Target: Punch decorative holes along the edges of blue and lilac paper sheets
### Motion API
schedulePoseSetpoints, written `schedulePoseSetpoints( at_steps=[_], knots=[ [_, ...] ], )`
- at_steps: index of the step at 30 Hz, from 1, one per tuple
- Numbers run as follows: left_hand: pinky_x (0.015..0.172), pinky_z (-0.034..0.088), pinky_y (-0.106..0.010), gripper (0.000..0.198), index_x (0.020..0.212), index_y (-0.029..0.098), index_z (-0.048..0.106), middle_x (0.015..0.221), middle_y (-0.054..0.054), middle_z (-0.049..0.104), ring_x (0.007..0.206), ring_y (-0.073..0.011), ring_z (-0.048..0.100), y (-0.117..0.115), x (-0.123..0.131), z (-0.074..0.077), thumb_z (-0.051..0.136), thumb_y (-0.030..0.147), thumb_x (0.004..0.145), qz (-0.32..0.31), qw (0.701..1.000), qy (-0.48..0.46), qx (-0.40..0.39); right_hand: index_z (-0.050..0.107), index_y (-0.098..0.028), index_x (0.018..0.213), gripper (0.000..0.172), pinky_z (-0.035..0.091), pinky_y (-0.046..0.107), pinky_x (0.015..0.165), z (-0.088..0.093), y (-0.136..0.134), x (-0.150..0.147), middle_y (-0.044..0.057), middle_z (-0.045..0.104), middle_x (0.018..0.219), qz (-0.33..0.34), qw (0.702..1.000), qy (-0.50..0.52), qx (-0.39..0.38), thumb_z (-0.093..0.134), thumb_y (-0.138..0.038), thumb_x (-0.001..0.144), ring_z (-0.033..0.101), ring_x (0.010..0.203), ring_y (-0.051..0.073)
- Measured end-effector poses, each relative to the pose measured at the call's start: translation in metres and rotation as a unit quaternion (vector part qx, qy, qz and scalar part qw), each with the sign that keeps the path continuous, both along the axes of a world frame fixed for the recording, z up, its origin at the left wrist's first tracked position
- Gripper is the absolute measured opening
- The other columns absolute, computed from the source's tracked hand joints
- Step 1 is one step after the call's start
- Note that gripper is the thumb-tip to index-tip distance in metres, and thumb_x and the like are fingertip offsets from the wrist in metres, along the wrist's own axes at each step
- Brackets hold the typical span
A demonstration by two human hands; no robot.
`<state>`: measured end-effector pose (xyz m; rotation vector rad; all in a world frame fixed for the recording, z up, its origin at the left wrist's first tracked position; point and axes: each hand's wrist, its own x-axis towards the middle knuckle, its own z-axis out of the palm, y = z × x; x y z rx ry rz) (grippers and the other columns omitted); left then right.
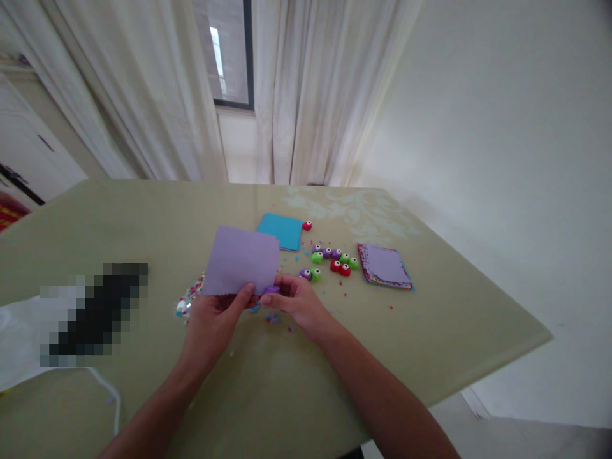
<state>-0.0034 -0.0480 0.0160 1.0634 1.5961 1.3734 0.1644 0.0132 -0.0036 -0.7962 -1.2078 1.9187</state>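
A sheet of purple paper is tilted up above the table, its lower edge pinched in my left hand, thumb on the front. My right hand is closed around a small purple paper punch at the sheet's lower right corner. Whether the corner sits inside the punch is hard to see. Bits of punched paper lie below my hands. Just beyond my right hand stand a purple punch and a green punch, both with eye-like tops.
Several purple, green and red punches cluster right of centre. A blue paper stack lies behind, beside a red punch. Farther right is a stack of edge-cut papers. Confetti is heaped left; a white cable crosses the near left.
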Motion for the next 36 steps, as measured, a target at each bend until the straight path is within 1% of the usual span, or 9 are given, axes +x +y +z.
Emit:
schedulePoseSetpoints(
  at_steps=[6, 15, 19, 22, 25, 28, 31, 33, 36],
  knots=[
    [0.075, 0.068, -0.041, 0.038, 0.081, 0.017, 0.085, 0.083, -0.012, 0.085, 0.080, -0.0341, 0.083, 0.000, 0.000, -0.002, 0.082, 0.055, 0.076, 0.003, 1.000, 0.008, 0.013, 0.082, -0.021, 0.095, 0.047, 0.057, 0.035, 0.087, 0.001, 0.000, 0.000, 0.003, 0.081, 0.093, -0.006, 1.000, -0.008, 0.006, 0.101, -0.050, 0.062, 0.072, 0.083, 0.019],
    [0.076, 0.067, -0.040, 0.036, 0.085, 0.018, 0.085, 0.087, -0.011, 0.086, 0.082, -0.0322, 0.083, -0.001, 0.002, -0.001, 0.084, 0.053, 0.077, 0.007, 1.000, -0.006, 0.023, 0.080, -0.019, 0.088, 0.046, 0.055, 0.032, 0.079, 0.002, -0.005, -0.005, 0.002, 0.079, 0.086, -0.037, 0.999, 0.000, -0.003, 0.103, -0.045, 0.058, 0.070, 0.077, 0.017],
    [0.072, 0.066, -0.039, 0.040, 0.082, 0.017, 0.083, 0.083, -0.012, 0.085, 0.079, -0.0318, 0.082, -0.001, -0.002, -0.001, 0.083, 0.056, 0.076, 0.023, 1.000, -0.021, 0.001, 0.079, -0.020, 0.096, 0.052, 0.055, 0.032, 0.080, 0.004, -0.003, -0.002, 0.002, 0.079, 0.093, -0.035, 0.999, -0.015, 0.000, 0.104, -0.042, 0.056, 0.070, 0.080, 0.017],
    [0.070, 0.065, -0.037, 0.043, 0.081, 0.016, 0.081, 0.079, -0.012, 0.083, 0.074, -0.0301, 0.081, -0.001, -0.004, -0.002, 0.085, 0.058, 0.073, 0.057, 0.998, -0.038, -0.003, 0.075, -0.022, 0.103, 0.052, 0.056, 0.033, 0.087, 0.004, 0.004, 0.006, 0.003, 0.079, 0.098, -0.072, 0.997, -0.027, 0.033, 0.101, -0.040, 0.062, 0.072, 0.089, 0.019],
    [0.070, 0.065, -0.037, 0.046, 0.081, 0.016, 0.080, 0.077, -0.011, 0.083, 0.070, -0.0277, 0.080, 0.000, -0.005, -0.002, 0.087, 0.060, 0.071, 0.068, 0.996, -0.056, 0.001, 0.074, -0.022, 0.104, 0.038, 0.055, 0.034, 0.084, 0.005, 0.011, 0.016, 0.004, 0.077, 0.096, -0.104, 0.986, -0.079, 0.101, 0.092, -0.040, 0.076, 0.070, 0.087, 0.019],
    [0.071, 0.065, -0.037, 0.047, 0.079, 0.016, 0.081, 0.077, -0.012, 0.083, 0.071, -0.0284, 0.080, 0.002, -0.007, -0.002, 0.087, 0.062, 0.070, 0.060, 0.997, -0.056, -0.008, 0.078, -0.022, 0.111, 0.029, 0.052, 0.034, 0.078, 0.007, 0.014, 0.025, 0.005, 0.076, 0.098, -0.099, 0.950, -0.185, 0.232, 0.080, -0.033, 0.084, 0.065, 0.081, 0.018],
    [0.071, 0.065, -0.038, 0.045, 0.076, 0.017, 0.082, 0.077, -0.013, 0.083, 0.072, -0.0297, 0.080, 0.002, -0.010, -0.003, 0.084, 0.062, 0.071, 0.063, 0.998, -0.019, -0.022, 0.077, -0.022, 0.120, 0.037, 0.052, 0.034, 0.085, 0.008, 0.010, 0.028, 0.006, 0.076, 0.109, -0.062, 0.883, -0.291, 0.363, 0.074, -0.019, 0.083, 0.066, 0.090, 0.020],
    [0.068, 0.064, -0.037, 0.043, 0.074, 0.018, 0.083, 0.077, -0.012, 0.083, 0.070, -0.0295, 0.080, 0.003, -0.012, -0.004, 0.083, 0.061, 0.072, 0.069, 0.997, 0.000, -0.025, 0.075, -0.020, 0.118, 0.037, 0.051, 0.036, 0.091, 0.006, 0.006, 0.027, 0.007, 0.076, 0.110, -0.009, 0.837, -0.350, 0.420, 0.074, -0.015, 0.081, 0.067, 0.096, 0.022],
    [0.064, 0.063, -0.035, 0.043, 0.073, 0.018, 0.082, 0.075, -0.012, 0.083, 0.066, -0.0284, 0.079, 0.003, -0.013, -0.004, 0.082, 0.061, 0.073, 0.076, 0.997, -0.003, -0.033, 0.074, -0.018, 0.112, 0.027, 0.050, 0.037, 0.096, 0.000, 0.001, 0.024, 0.010, 0.075, 0.112, 0.052, 0.778, -0.413, 0.471, 0.073, -0.015, 0.085, 0.067, 0.104, 0.025]
  ],
)
